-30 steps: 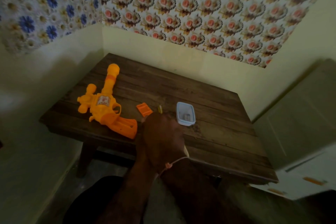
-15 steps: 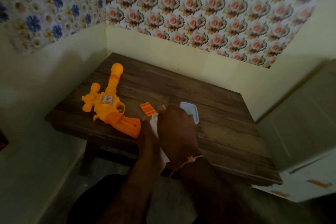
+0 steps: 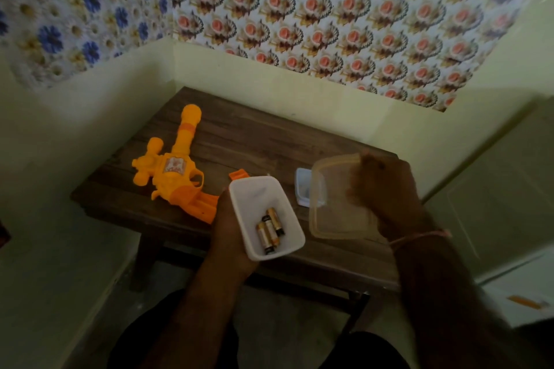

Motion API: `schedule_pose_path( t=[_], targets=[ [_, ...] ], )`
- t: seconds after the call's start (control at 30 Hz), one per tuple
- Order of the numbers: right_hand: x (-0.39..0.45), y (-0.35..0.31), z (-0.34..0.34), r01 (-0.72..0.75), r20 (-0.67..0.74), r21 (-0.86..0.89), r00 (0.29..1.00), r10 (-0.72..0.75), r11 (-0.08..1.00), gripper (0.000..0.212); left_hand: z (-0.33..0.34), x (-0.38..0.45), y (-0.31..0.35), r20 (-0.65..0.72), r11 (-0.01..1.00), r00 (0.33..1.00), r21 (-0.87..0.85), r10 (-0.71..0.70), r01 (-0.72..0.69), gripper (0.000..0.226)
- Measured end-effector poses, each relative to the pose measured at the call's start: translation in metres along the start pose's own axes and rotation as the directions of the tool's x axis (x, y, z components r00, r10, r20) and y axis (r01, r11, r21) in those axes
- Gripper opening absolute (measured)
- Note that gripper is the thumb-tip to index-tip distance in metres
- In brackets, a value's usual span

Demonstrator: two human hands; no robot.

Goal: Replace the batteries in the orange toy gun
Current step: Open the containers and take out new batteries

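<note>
Gun (image 3: 177, 172) lying on table (image 3: 284, 141), left of both hands.
Left hand (image 3: 229, 228) grips white tub (image 3: 266, 216) holding batteries (image 3: 269, 229); right hand (image 3: 386, 192) pinches clear lid (image 3: 338, 198), raised beside tub.

A dark wooden plank worktop (image 3: 269, 141) stands in a corner. On it lies an orange toy gun (image 3: 177, 169), muzzle toward the far wall. Near its grip rests a small orange cover (image 3: 238, 174), and further right a small white-rimmed tray (image 3: 302, 186).

Toy gun (image 3: 177, 171) left on table (image 3: 269, 141), batts (image 3: 269, 229) in tub (image 3: 257, 192), lid (image 3: 335, 204) right.
</note>
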State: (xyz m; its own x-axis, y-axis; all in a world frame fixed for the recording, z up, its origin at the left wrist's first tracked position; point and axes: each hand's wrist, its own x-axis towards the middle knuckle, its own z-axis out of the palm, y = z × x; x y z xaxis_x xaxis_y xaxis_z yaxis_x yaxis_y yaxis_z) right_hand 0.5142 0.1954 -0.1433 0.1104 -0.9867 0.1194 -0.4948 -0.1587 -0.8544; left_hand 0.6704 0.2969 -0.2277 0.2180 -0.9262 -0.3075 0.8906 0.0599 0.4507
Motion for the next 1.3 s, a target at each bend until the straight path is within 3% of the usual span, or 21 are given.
schedule_pose_path(
  t=[0.07, 0.13, 0.2, 0.27, 0.37, 0.5, 0.67, 0.77, 0.87, 0.93, 1.03, 1.07, 1.13, 1.23, 1.3],
  targets=[
    [0.02, 0.031, -0.012, -0.132, -0.18, 0.043, 0.974, 0.137, 0.99, 0.042, -0.017, 0.0, 0.002, 0.047, 0.997, 0.998, -0.051, 0.052, -0.049, 0.039],
    [0.034, 0.064, -0.022, -0.284, -0.257, 0.177, 0.911, 0.323, 0.942, 0.049, -0.015, 0.001, -0.001, 0.047, 1.0, 0.999, -0.021, 0.011, -0.01, 0.035],
    [0.042, 0.092, -0.029, -0.374, -0.182, 0.464, 0.847, 0.499, 0.803, 0.035, -0.01, 0.002, -0.004, -0.02, 0.999, 1.0, 0.049, -0.018, 0.019, 0.032],
    [0.048, 0.113, -0.032, -0.412, -0.032, 0.687, 0.806, 0.591, 0.598, 0.021, -0.012, 0.005, -0.003, -0.034, 0.997, 0.999, 0.066, -0.024, 0.026, 0.037],
    [0.053, 0.129, -0.025, -0.451, 0.155, 0.81, 0.782, 0.603, 0.376, 0.008, -0.01, 0.006, -0.005, -0.049, 0.996, 0.999, 0.091, -0.013, 0.018, 0.046],
    [0.063, 0.146, -0.016, -0.452, 0.209, 0.855, 0.75, 0.628, 0.254, 0.008, -0.016, 0.012, -0.01, 0.004, 0.994, 1.0, 0.106, -0.018, 0.018, 0.066],
    [0.078, 0.165, -0.011, -0.483, 0.248, 0.853, 0.706, 0.663, 0.196, 0.013, -0.018, 0.015, -0.012, 0.046, 0.994, 0.998, 0.105, -0.03, 0.025, 0.064],
    [0.086, 0.176, -0.014, -0.468, 0.252, 0.871, 0.688, 0.681, 0.151, 0.015, -0.019, 0.017, -0.01, 0.154, 0.993, 0.988, 0.119, -0.033, 0.014, 0.035],
    [0.087, 0.187, -0.021, -0.43, 0.264, 0.9, 0.676, 0.688, 0.077, 0.021, -0.024, 0.02, -0.009, 0.24, 0.991, 0.967, 0.121, -0.09, 0.062, 0.062],
    [0.084, 0.192, -0.022, -0.415, 0.282, 0.909, 0.674, 0.683, 0.034, 0.039, -0.023, 0.019, -0.009, 0.218, 0.989, 0.972, 0.135, -0.09, 0.061, 0.065],
    [0.077, 0.189, -0.018, -0.393, 0.272, 0.919, 0.683, 0.678, 0.028, 0.047, -0.015, 0.016, -0.009, 0.108, 0.987, 0.994, 0.159, -0.033, 0.015, 0.045],
    [0.073, 0.184, -0.017, -0.387, 0.255, 0.921, 0.689, 0.679, 0.046, 0.046, -0.013, 0.014, -0.009, 0.068, 0.987, 0.998, 0.161, -0.01, -0.002, 0.039],
    [0.059, 0.171, -0.018, -0.429, 0.257, 0.896, 0.707, 0.659, 0.111, 0.042, -0.011, 0.012, -0.007, 0.021, 0.993, 1.0, 0.118, -0.006, 0.004, 0.05],
    [0.036, 0.137, -0.016, -0.477, 0.287, 0.864, 0.728, 0.623, 0.159, 0.015, -0.007, 0.007, -0.008, -0.031, 0.993, 1.0, 0.119, 0.002, 0.002, 0.053],
    [0.02, 0.107, -0.01, -0.387, 0.16, 0.873, 0.801, 0.576, 0.296, 0.007, -0.009, 0.007, -0.007, -0.035, 0.989, 0.999, 0.146, 0.002, 0.003, 0.049]
  ],
)
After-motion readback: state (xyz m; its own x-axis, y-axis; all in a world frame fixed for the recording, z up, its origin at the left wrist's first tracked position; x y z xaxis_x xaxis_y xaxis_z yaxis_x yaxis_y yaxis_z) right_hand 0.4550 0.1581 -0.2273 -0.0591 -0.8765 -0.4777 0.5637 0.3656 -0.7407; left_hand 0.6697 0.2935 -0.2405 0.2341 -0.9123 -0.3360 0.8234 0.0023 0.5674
